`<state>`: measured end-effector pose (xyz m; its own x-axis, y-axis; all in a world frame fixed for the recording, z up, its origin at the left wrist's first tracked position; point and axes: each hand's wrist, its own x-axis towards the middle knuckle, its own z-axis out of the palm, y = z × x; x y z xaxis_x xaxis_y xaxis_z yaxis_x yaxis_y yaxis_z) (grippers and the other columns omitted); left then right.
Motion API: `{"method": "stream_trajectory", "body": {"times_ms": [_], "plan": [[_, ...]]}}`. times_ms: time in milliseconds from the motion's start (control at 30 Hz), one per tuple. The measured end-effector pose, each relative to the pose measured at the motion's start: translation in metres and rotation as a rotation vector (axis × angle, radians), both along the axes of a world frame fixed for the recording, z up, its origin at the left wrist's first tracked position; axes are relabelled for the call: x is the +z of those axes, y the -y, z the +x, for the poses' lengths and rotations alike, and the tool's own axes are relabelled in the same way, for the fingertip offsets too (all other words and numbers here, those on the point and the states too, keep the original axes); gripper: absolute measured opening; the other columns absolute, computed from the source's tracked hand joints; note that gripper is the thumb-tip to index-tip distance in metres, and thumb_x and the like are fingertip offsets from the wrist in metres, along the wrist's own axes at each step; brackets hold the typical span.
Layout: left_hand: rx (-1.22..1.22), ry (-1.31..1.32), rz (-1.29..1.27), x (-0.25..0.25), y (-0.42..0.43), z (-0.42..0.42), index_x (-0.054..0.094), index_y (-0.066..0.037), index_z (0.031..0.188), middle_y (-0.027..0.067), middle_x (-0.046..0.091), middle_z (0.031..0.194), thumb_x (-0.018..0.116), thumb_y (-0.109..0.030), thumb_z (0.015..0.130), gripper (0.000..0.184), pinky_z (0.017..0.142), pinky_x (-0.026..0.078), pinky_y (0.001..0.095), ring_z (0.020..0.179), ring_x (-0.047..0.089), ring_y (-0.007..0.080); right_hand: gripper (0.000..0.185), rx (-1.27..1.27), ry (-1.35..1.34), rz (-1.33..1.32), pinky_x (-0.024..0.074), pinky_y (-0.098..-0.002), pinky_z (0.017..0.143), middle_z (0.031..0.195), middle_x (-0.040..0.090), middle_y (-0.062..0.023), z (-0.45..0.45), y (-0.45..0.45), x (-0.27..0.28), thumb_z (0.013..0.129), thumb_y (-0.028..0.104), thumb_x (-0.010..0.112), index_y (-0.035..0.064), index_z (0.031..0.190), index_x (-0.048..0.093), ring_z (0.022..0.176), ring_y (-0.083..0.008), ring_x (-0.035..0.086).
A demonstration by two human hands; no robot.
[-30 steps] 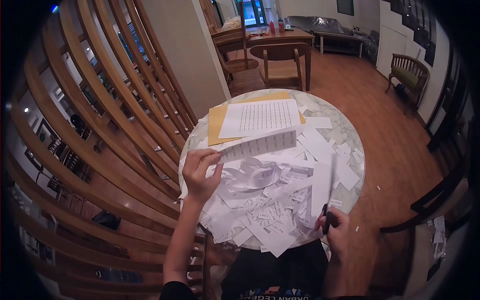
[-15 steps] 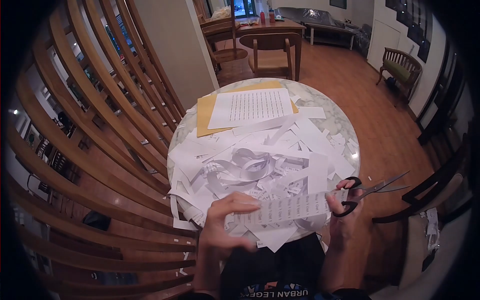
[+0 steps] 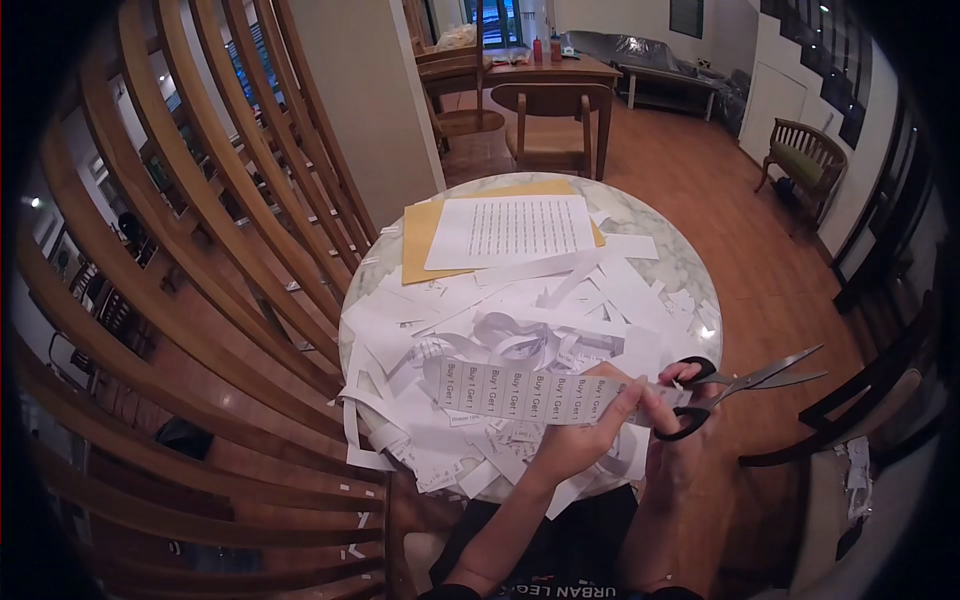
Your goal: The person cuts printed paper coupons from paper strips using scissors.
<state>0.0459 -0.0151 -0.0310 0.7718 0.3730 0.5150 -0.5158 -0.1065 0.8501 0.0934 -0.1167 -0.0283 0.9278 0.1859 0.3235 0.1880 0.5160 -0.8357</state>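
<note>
A printed paper strip (image 3: 518, 390), with "Buy 1 Get 1" repeated along it, stretches out over the table. My left hand (image 3: 590, 440) pinches its right end between thumb and fingers. Close against it, my right hand (image 3: 680, 435) has its fingers through the black handles of a pair of scissors (image 3: 757, 381). The blades point right, away from the strip, and stand apart. Whether my right fingers also grip the strip's end is hard to make out. Below lie heaps of cut paper scraps (image 3: 420, 450) and curled white offcuts (image 3: 500, 325).
The round marble table (image 3: 685, 250) holds a yellow envelope (image 3: 420, 240) with a printed sheet (image 3: 515, 232) on top. Wooden slats (image 3: 215, 200) rise along the left. A wooden chair (image 3: 550, 130) and table stand beyond, and a bench (image 3: 803, 160) is at the right.
My left hand has moved right from the strip's left end to its right end, beside my right hand. The strip now extends free to the left. The scissors stay in my right hand.
</note>
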Motion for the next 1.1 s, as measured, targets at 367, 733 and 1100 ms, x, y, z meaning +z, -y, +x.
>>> {"method": "stream_trajectory", "body": {"times_ms": [367, 733, 1100], "plan": [[0.157, -0.309, -0.277, -0.012, -0.022, -0.036, 0.056, 0.003, 0.085, 0.0051, 0.058, 0.065, 0.057, -0.012, 0.085, 0.016, 0.049, 0.044, 0.0201, 0.051, 0.055, 0.0093, 0.050, 0.403, 0.009, -0.040, 0.0427, -0.0251, 0.068, 0.081, 0.060, -0.0109, 0.000, 0.007, -0.035, 0.080, 0.043, 0.052, -0.0042, 0.097, 0.050, 0.076, -0.0147, 0.057], [0.440, -0.023, -0.425, -0.018, -0.039, -0.039, 0.049, 0.001, 0.092, 0.0105, 0.060, 0.078, 0.052, -0.011, 0.088, 0.013, 0.050, 0.047, 0.0213, 0.063, 0.062, 0.0154, 0.020, 0.727, 0.150, -0.554, 0.0387, -0.0188, 0.048, 0.060, 0.058, -0.0037, -0.005, 0.007, -0.043, 0.069, 0.014, 0.064, -0.0012, 0.082, 0.060, 0.050, -0.0064, 0.053], [0.419, -0.038, -0.425, -0.017, -0.034, -0.037, 0.043, -0.001, 0.097, 0.0128, 0.059, 0.082, 0.049, -0.009, 0.088, 0.014, 0.048, 0.047, 0.0237, 0.064, 0.063, 0.0189, 0.020, 0.817, 0.057, -0.534, 0.0321, -0.0188, 0.045, 0.054, 0.050, -0.0002, -0.005, 0.008, -0.041, 0.069, 0.016, 0.064, -0.0014, 0.073, 0.056, 0.048, -0.0048, 0.046]]}}
